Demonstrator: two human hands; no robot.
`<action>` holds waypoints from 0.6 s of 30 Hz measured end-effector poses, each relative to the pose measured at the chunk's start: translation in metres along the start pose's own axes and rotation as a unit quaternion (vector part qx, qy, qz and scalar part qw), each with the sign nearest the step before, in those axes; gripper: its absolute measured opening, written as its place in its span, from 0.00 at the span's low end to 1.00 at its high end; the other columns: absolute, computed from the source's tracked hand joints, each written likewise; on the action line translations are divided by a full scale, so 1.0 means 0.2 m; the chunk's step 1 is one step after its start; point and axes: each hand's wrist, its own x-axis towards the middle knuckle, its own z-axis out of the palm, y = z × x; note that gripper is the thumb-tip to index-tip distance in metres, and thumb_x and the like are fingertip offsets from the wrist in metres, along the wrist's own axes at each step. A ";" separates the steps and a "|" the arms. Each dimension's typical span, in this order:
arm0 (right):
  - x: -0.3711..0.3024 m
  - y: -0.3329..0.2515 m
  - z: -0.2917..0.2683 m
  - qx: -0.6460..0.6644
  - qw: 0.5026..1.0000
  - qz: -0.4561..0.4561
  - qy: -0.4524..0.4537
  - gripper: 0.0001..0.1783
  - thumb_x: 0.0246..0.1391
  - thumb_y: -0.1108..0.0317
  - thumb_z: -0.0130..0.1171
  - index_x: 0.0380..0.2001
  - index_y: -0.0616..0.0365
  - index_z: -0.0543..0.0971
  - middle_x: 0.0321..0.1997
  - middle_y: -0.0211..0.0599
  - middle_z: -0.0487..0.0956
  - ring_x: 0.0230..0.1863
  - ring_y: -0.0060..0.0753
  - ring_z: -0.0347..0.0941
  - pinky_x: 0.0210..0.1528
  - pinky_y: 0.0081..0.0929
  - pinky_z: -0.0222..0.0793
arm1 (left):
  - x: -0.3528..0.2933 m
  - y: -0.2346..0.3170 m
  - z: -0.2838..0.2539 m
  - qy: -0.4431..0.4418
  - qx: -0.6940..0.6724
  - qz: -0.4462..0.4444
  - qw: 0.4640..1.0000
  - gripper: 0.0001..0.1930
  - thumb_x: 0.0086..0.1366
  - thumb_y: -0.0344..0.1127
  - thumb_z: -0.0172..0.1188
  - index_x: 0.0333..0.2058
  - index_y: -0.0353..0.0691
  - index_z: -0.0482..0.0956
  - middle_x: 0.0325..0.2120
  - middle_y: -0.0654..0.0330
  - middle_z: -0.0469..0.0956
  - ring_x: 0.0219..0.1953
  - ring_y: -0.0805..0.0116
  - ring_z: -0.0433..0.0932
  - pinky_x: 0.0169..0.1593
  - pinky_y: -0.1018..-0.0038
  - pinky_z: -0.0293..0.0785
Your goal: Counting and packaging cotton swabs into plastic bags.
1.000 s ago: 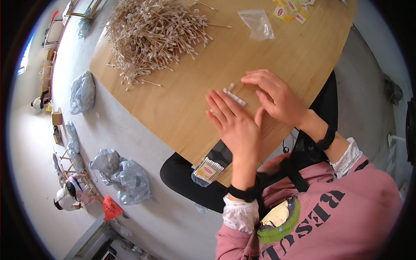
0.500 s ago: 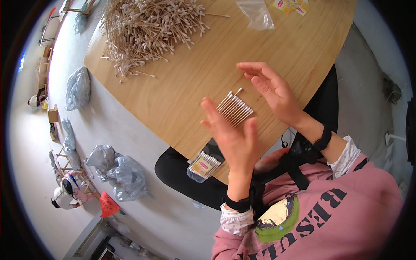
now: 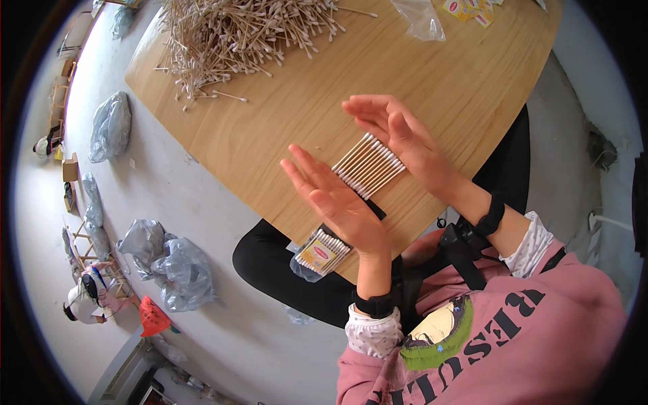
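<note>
A flat row of cotton swabs [image 3: 369, 166] lies side by side on the wooden table between my two hands. My left hand [image 3: 335, 198] is at the row's lower-left ends, fingers stretched out and palm turned toward the swabs. At the opposite ends stands my right hand [image 3: 405, 138], its fingers extended and its palm facing the row. Neither hand grips anything. By my left wrist, at the table's edge, is a clear pack of cotton swabs [image 3: 322, 253] with a yellow and white card. A dark flat piece [image 3: 375, 211] shows partly under the row's near end.
A big heap of loose cotton swabs [image 3: 236, 40] covers the table's far left. A clear plastic bag [image 3: 420, 19] and several yellow cards [image 3: 470, 9] lie at the far edge. Grey plastic bags [image 3: 177, 266] rest on the floor at left, near another person [image 3: 88, 297].
My hands have come in to both ends of the row. The swab that stuck out now lies level with the others. The view has shifted slightly.
</note>
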 end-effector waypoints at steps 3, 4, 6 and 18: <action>-0.04 0.01 -0.01 -0.003 1.000 0.010 -0.008 0.39 0.69 0.38 0.38 0.62 0.65 0.66 0.65 0.44 0.69 0.72 0.34 0.59 0.74 0.34 0.51 | -0.04 -0.01 0.00 -0.016 -0.006 -0.011 1.000 0.34 0.78 0.55 0.32 0.72 0.39 0.45 0.73 0.51 0.49 0.76 0.61 0.44 0.75 0.64 0.36; -0.06 0.01 -0.02 -0.006 1.000 0.011 -0.008 0.39 0.69 0.38 0.38 0.62 0.65 0.66 0.65 0.44 0.69 0.72 0.34 0.59 0.74 0.34 0.51 | -0.05 -0.01 -0.01 -0.019 -0.001 -0.014 1.000 0.34 0.78 0.55 0.32 0.72 0.39 0.45 0.73 0.51 0.49 0.75 0.61 0.44 0.75 0.65 0.36; -0.09 0.00 -0.03 -0.003 0.999 -0.003 0.037 0.39 0.68 0.37 0.38 0.62 0.65 0.66 0.65 0.44 0.68 0.72 0.35 0.59 0.75 0.34 0.51 | -0.08 0.00 -0.01 -0.004 -0.006 -0.007 1.000 0.33 0.78 0.55 0.32 0.72 0.39 0.46 0.73 0.50 0.50 0.75 0.61 0.44 0.75 0.65 0.37; -0.11 -0.07 -0.18 -0.076 0.990 -0.071 0.091 0.36 0.70 0.40 0.39 0.60 0.64 0.69 0.62 0.41 0.73 0.67 0.32 0.64 0.71 0.34 0.55 | -0.13 0.02 -0.06 0.021 0.159 0.092 0.983 0.34 0.77 0.50 0.38 0.71 0.32 0.45 0.73 0.46 0.46 0.76 0.54 0.40 0.75 0.58 0.33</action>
